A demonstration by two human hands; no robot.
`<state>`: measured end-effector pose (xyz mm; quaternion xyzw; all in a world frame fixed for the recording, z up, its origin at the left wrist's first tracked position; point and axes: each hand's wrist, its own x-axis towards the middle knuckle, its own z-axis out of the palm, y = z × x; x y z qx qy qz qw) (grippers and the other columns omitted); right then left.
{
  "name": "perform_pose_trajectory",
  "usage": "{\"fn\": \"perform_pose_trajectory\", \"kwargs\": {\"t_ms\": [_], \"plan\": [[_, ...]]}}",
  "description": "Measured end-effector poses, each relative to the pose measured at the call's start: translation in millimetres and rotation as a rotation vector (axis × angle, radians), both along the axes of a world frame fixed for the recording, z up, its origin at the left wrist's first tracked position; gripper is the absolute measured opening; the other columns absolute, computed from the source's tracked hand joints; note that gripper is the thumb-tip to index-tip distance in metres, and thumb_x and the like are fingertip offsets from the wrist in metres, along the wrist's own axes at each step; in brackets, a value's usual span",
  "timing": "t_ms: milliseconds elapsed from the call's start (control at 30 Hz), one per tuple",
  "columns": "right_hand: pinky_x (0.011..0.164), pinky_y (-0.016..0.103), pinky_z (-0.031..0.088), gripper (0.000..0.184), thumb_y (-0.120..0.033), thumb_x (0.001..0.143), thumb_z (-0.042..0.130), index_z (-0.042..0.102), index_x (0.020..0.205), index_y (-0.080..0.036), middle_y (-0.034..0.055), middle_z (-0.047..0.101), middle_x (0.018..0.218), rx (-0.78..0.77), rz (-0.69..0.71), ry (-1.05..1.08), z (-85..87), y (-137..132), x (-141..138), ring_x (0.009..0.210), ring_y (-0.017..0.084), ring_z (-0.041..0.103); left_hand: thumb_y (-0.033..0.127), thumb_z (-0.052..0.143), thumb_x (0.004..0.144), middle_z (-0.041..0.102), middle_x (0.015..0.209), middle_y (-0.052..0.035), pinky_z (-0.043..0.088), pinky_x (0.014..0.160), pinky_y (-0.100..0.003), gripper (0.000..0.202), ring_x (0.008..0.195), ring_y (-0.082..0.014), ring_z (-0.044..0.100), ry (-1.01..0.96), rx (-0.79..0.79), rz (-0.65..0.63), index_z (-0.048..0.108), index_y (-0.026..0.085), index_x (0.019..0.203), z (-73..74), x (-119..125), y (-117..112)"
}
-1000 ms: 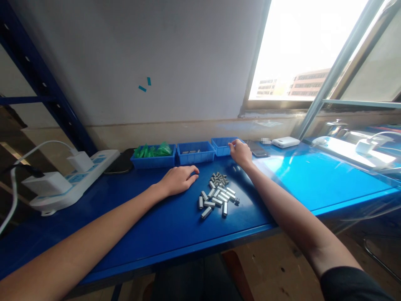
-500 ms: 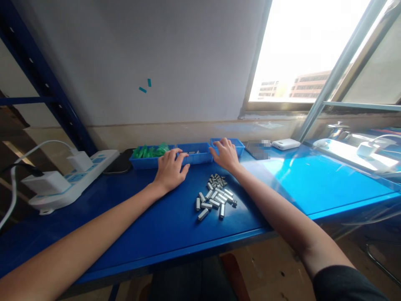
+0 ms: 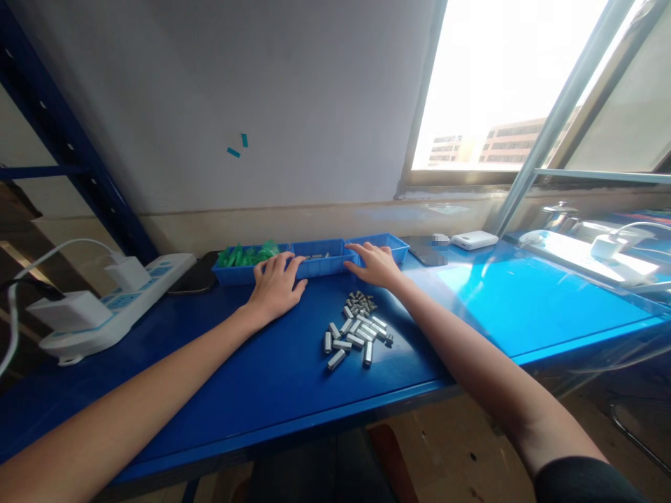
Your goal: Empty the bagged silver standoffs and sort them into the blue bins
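Three small blue trays stand in a row at the back of the blue table. My left hand lies against the front of the middle blue tray, fingers spread over its left rim. My right hand rests flat with fingers stretched, touching the wall between the middle tray and the right blue tray. The left blue tray holds green plastic pieces. A pile of several small grey metal cylinders lies on the table just in front of my hands.
A white power strip with white chargers sits at the left. A dark phone lies beside the left tray. Another phone and a white power bank lie to the right, near the window. The table's front edge runs below.
My left hand moved from the table up to the middle tray. My right hand shifted left from the right tray's far side to the gap between the middle and right trays.
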<state>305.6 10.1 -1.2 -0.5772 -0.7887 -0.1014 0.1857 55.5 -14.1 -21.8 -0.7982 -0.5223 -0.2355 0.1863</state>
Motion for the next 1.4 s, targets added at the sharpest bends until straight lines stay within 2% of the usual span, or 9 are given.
{"fn": "perform_pose_trajectory", "kwargs": {"t_ms": [167,400,533,667,800,867,1067,1200,1400], "plan": [[0.091,0.045,0.03,0.05,-0.057,0.086,0.047,0.056,0.125,-0.028,0.0106,0.061,0.109,0.023,-0.003,-0.041,-0.7,-3.9,-7.4,0.106,0.031,0.052,0.035,0.047,0.087,0.044,0.134,-0.0144,0.025,0.102,-0.05,0.043,0.122,-0.0321,0.042,-0.003,0.007,0.048,0.047,0.024,0.129,0.8,3.0,-2.3],[0.087,0.039,0.031,0.046,-0.056,0.087,0.045,0.06,0.118,-0.024,0.0091,0.064,0.103,0.007,0.032,-0.008,1.7,-8.4,-11.2,0.103,0.027,0.055,0.038,0.047,0.086,0.048,0.129,-0.0135,0.03,0.096,-0.051,0.039,0.112,-0.0329,0.048,0.001,-0.036,0.061,0.052,0.023,0.121,4.8,-2.9,2.3],[0.086,0.039,0.033,0.046,-0.057,0.088,0.043,0.061,0.116,-0.025,0.0077,0.064,0.102,-0.002,0.044,-0.022,3.2,-8.3,-10.8,0.101,0.027,0.056,0.036,0.051,0.085,0.045,0.132,-0.0163,0.029,0.098,-0.054,0.04,0.121,-0.0358,0.041,-0.032,-0.007,0.059,0.051,0.021,0.121,5.3,0.9,-4.2],[0.086,0.04,0.035,0.046,-0.054,0.088,0.045,0.056,0.122,-0.026,0.0091,0.063,0.106,-0.041,0.049,-0.073,6.4,-9.4,-9.6,0.104,0.029,0.054,0.031,0.049,0.087,0.042,0.138,-0.0147,0.026,0.105,-0.053,0.042,0.132,-0.032,0.031,-0.133,0.022,-0.193,0.046,0.021,0.128,9.8,17.8,-22.7],[0.089,0.044,0.034,0.044,-0.046,0.086,0.052,0.057,0.122,-0.02,0.0171,0.053,0.121,0.072,0.04,-0.14,10.4,-17.3,-17.7,0.112,0.033,0.044,0.021,0.04,0.091,0.054,0.13,-0.0096,0.038,0.103,-0.039,0.039,0.122,-0.0225,0.047,-0.15,-0.283,-0.622,0.047,0.021,0.129,9.9,36.9,-36.3],[0.09,0.043,0.034,0.042,-0.043,0.087,0.052,0.058,0.12,-0.019,0.0174,0.048,0.126,0.14,0.066,-0.095,11.2,-22.8,-26.4,0.114,0.032,0.042,0.015,0.037,0.091,0.058,0.127,-0.0071,0.039,0.102,-0.036,0.039,0.119,-0.0206,0.051,-0.079,-0.42,-0.753,0.053,0.022,0.126,7.5,40.8,-36.2],[0.084,0.036,0.039,0.029,-0.038,0.092,0.046,0.065,0.106,-0.021,0.009,0.058,0.105,0.153,0.283,0.025,7.3,-35.7,-49.3,0.1,0.023,0.049,0.017,0.041,0.092,0.062,0.124,-0.0076,0.041,0.101,-0.036,0.035,0.116,-0.0217,0.054,-0.054,-0.453,-0.788,0.059,0.021,0.122,5.0,37.5,-29.0],[0.085,0.032,0.039,0.027,-0.034,0.093,0.047,0.067,0.1,-0.019,0.0075,0.061,0.097,0.165,0.33,0.095,7.2,-35.6,-50.0,0.094,0.02,0.051,0.022,0.048,0.091,0.063,0.119,-0.0073,0.042,0.099,-0.036,0.028,0.114,-0.023,0.054,-0.06,-0.419,-0.79,0.063,0.021,0.114,7.1,35.9,-31.3],[0.079,0.025,0.041,0.025,-0.029,0.094,0.044,0.067,0.093,-0.019,0.0048,0.067,0.09,0.012,0.415,0.159,8.0,-34.2,-48.1,0.088,0.016,0.059,0.022,0.054,0.089,0.066,0.101,-0.0068,0.044,0.094,-0.033,0.013,0.105,-0.0216,0.055,-0.117,-0.388,-0.796,0.065,0.018,0.093,9.4,37.4,-36.7]]}}
